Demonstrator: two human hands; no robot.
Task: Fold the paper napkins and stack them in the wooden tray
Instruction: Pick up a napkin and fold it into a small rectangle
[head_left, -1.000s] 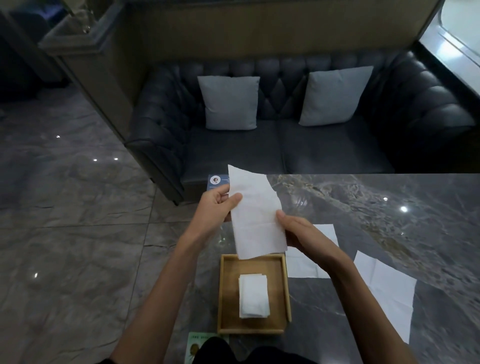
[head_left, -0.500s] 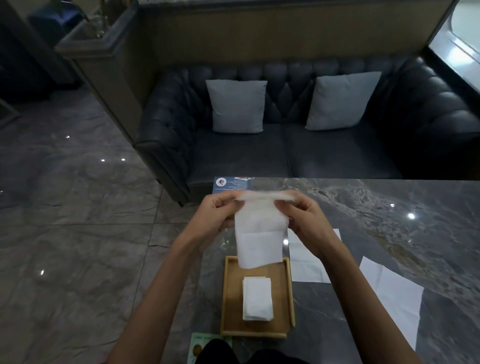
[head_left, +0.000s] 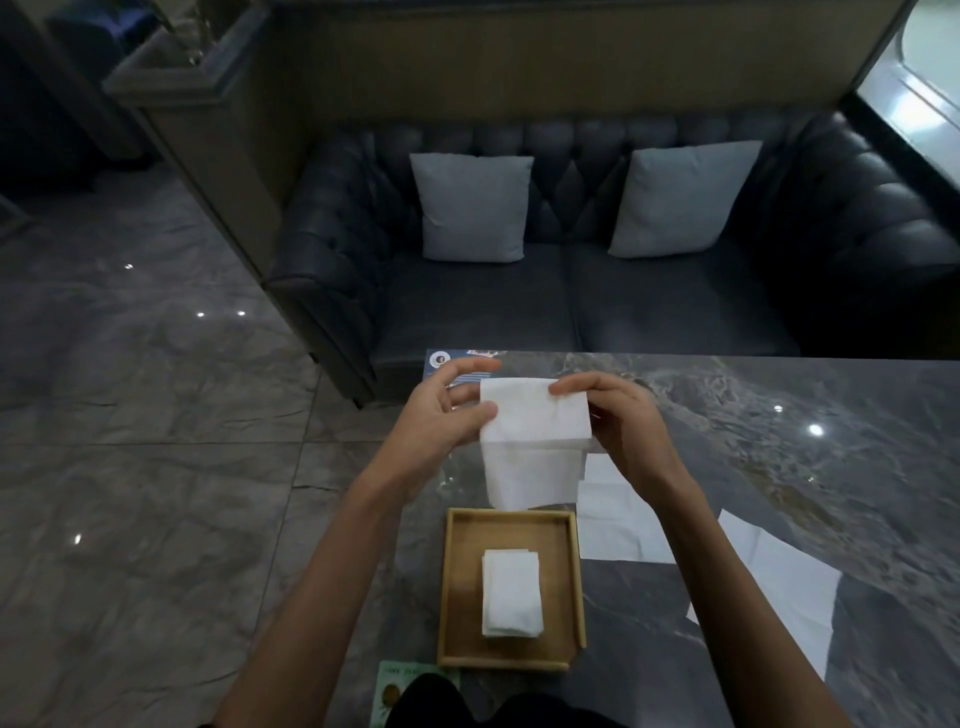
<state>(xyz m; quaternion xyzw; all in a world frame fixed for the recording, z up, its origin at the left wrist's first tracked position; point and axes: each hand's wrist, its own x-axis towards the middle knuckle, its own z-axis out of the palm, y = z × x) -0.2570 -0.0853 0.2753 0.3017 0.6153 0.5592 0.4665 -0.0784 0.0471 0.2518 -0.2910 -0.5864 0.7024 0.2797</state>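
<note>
Head view: both hands are raised close together at centre frame, over the table (head_left: 779, 415), with one napkin between them.
Left hand (head_left: 447, 410): thumb and fingers pinch the napkin's left edge beside the fold.
Held napkin (head_left: 535, 441): white paper, its upper part doubled over toward the camera. The lower flap hangs free above the tray's far rim; contact cannot be told.
Right hand (head_left: 628, 421): fingertips pinch the upper right corner of the same sheet.
Handling (judgement): very light, limp and easily torn or creased, not slippery. A gentle pinch at the edges or corners on both sides should keep the layers aligned.
Wooden tray (head_left: 449, 587): lower centre, on the table below the held napkin.
Tray contents: one stack of folded napkins (head_left: 511, 592), roughly centred and apart from all four walls. The layer count is unreadable.
Right of tray: one flat sheet (head_left: 618, 519) lies just beside it, and a second sheet (head_left: 779, 577) lies farther right.
</note>
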